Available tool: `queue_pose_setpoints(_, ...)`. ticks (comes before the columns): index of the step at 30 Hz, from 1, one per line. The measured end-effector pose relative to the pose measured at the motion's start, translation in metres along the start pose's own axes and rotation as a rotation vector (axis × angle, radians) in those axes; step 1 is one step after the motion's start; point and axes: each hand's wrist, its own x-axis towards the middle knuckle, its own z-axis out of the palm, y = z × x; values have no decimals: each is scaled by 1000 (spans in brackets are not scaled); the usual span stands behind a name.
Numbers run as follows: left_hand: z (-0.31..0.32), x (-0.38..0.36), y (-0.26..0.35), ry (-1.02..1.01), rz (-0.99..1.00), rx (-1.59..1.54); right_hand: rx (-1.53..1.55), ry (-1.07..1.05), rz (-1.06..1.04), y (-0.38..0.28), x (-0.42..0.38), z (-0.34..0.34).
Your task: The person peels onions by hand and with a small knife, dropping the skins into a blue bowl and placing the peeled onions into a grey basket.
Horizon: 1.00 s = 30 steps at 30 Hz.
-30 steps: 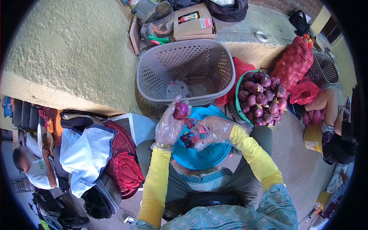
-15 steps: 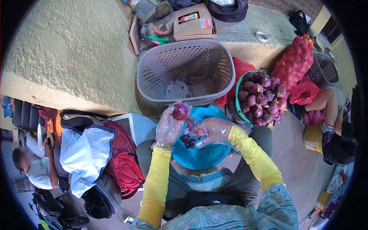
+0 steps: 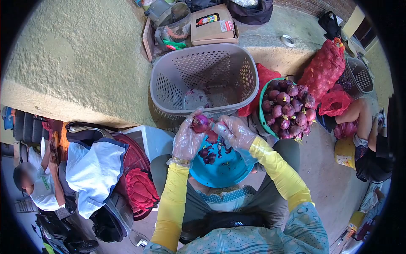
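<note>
My left hand (image 3: 188,137), in a clear plastic glove, is closed around a red onion (image 3: 200,123) above the blue basin (image 3: 224,175). My right hand (image 3: 238,132), gloved the same way, has its fingers curled in right beside the onion. Whatever it grips is hidden by the fingers and the glove's shine. Dark onion skins (image 3: 208,156) and small scraps lie in the basin between my knees. To the right, a green basket (image 3: 263,113) is heaped with red onions (image 3: 289,110).
Just beyond my hands stands a grey perforated crate (image 3: 205,112) with a few skins inside. A red mesh sack (image 3: 323,63) leans at the back right. A cardboard box (image 3: 213,25) and a tape roll (image 3: 287,40) rest on the ledge. People sit at left and right.
My right hand has moved up and away from the basin to the onion, its fingers now curled beside it. The left hand still holds the onion in nearly the same place.
</note>
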Motion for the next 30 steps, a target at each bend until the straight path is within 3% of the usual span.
queue_pose_setpoints(6,9,-4,-4,52,-29,-26,-378,-9,19,-9,5,-4)
queue_pose_setpoints(9,10,-4,-6,30,-31,-27,-228,-56,177,-22,6,-5)
queue_pose_setpoints(18,0,0,-11,54,-18,-95,-458,39,30,-2,6,2)
queue_pose_setpoints(28,9,-1,-11,27,13,-42,-348,-14,87,2,7,5)
queue_pose_setpoints(30,8,-1,-11,33,8,-48,-257,53,63,-1,6,9)
